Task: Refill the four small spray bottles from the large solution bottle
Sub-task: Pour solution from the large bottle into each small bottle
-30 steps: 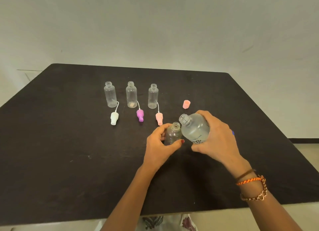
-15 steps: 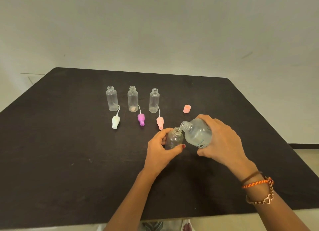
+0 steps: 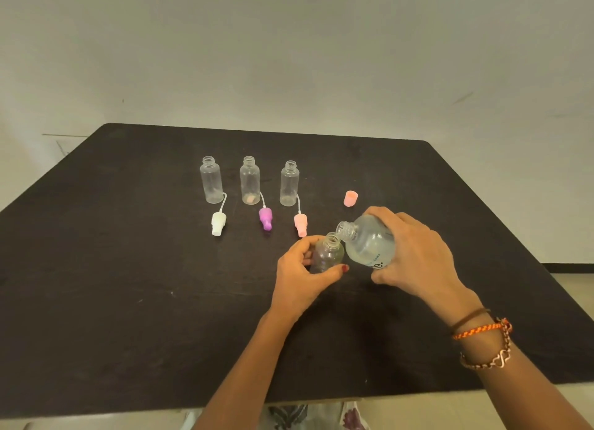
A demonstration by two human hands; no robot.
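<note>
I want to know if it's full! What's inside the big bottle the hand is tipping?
The big bottle holds clear liquid, pooled in its lower side. The right hand covers its back end, so how much is left can't be seen.

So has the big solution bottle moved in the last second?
Yes, slightly. Against the loose pink cap on the table, the large bottle has dipped its neck lower, toward the mouth of the small bottle that the left hand holds.

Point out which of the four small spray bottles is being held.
The small bottle nearest the person, gripped by the left hand beside the tilted large bottle. The other three stand untouched in a row farther back.
</note>
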